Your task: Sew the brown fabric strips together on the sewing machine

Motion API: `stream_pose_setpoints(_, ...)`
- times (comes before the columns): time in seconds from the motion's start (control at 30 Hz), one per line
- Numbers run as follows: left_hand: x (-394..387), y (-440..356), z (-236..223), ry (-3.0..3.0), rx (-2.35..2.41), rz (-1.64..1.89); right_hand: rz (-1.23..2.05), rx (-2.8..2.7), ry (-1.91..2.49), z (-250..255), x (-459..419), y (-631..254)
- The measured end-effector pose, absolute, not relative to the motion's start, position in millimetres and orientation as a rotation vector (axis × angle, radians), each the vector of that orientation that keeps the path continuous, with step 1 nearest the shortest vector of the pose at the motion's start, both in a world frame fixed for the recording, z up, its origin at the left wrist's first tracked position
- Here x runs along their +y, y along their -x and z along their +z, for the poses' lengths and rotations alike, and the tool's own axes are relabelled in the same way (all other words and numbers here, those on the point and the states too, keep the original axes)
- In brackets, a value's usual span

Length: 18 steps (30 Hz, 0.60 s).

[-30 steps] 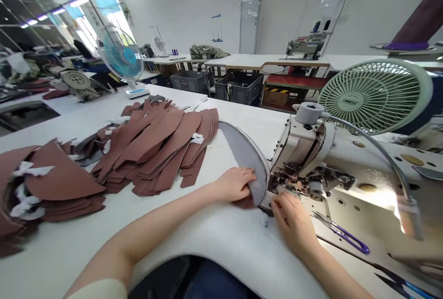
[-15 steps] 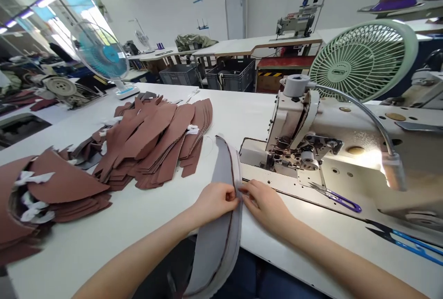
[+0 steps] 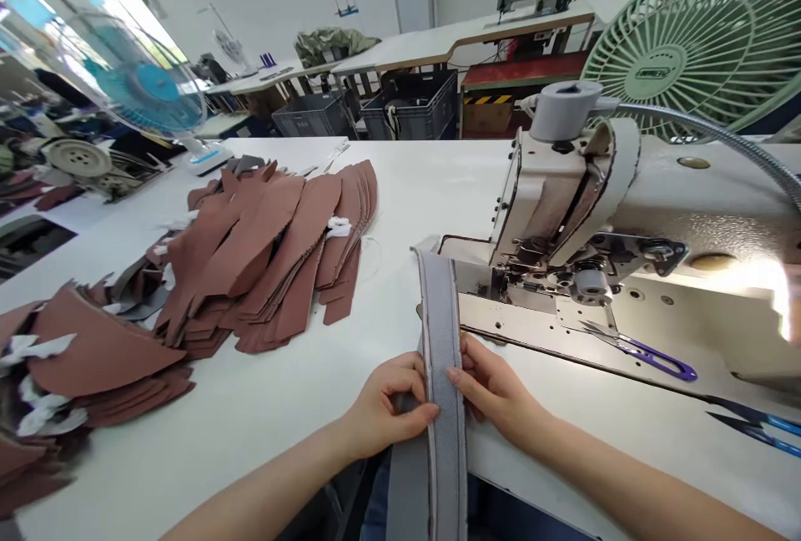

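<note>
A long grey fabric strip (image 3: pixel 445 332) with dark stitched edges runs up and down between my hands and hangs past the table's front edge. My left hand (image 3: pixel 391 407) pinches its left edge, thumb on top and fingers curled beneath. On the other side, my right hand (image 3: pixel 497 386) grips the right edge, its thumb on the face and the other fingers partly hidden behind. The strip's far end lies beside the bed of a sewing machine (image 3: pixel 563 215). Purple-handled thread snips (image 3: pixel 651 353) rest on the machine bed, to the right of my right hand.
Stacks of brown cut pieces (image 3: pixel 269 249) cover the left of the white table (image 3: pixel 413 190), some tied with white strips. Blue-handled snips (image 3: pixel 760 424) lie at the right edge. A green fan (image 3: pixel 663 65) stands behind the machine, a blue fan (image 3: pixel 150 90) at the back left.
The strip has turned so its flat grey face shows upward, where before its edge and seam faced me. Both hands have shifted slightly lower in view and hold its two sides. The camera view has moved closer.
</note>
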<state>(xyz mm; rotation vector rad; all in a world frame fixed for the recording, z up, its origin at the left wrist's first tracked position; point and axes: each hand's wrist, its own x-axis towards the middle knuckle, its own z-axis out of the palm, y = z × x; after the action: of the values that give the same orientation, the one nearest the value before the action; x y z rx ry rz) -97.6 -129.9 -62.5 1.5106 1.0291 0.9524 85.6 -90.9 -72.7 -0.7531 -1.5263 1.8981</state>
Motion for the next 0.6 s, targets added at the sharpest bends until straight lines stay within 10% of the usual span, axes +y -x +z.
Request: stream_pose_setpoints(0.6, -122, 106, -54, -1.038, 1.180, 1.078, 1.626, -1.772, 0.721, -69, -94, -94)
